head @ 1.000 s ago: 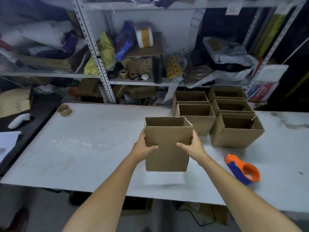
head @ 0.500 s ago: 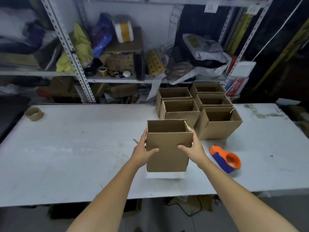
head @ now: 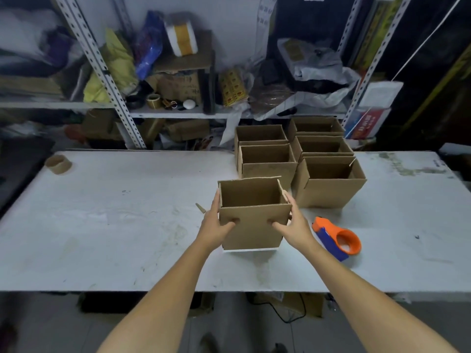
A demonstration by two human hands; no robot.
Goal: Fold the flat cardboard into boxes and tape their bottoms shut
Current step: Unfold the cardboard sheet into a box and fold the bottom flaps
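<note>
- Behind everything, a grey perforated-steel shelving rack (head: 102,70), crammed with bags, cartons and tape rolls.
- Across the full width, a long white scuffed tabletop (head: 114,225).
- On its far right part, five finished brown cardboard boxes (head: 328,182), all upright with mouths up. Packed touching in two rows running away from the viewer: two on the left, three on the right.
- In the middle of the tabletop, just in front of the left row, one open-topped brown cardboard box (head: 252,225). Upright, mouth facing up, opening wider side to side than front to back, top flaps standing. Near face square to the viewer, a pale strip along its bottom edge. Cannot tell whether the bottom rests on the tabletop or hangs just above it.
- On its left wall, the left hand (head: 216,225): fingers laid up the side, thumb hooked onto the near face, gripping.
- On its right wall, the right hand (head: 295,222), mirrored: fingers up the side, thumb pressed onto the near face, gripping.
- Just right of the right wrist, one orange-and-blue plastic tape dispenser (head: 336,238), lying apart from every box.
- Far left, well apart from the rest, one empty brown cardboard tape core (head: 58,164), standing on its rim.
</note>
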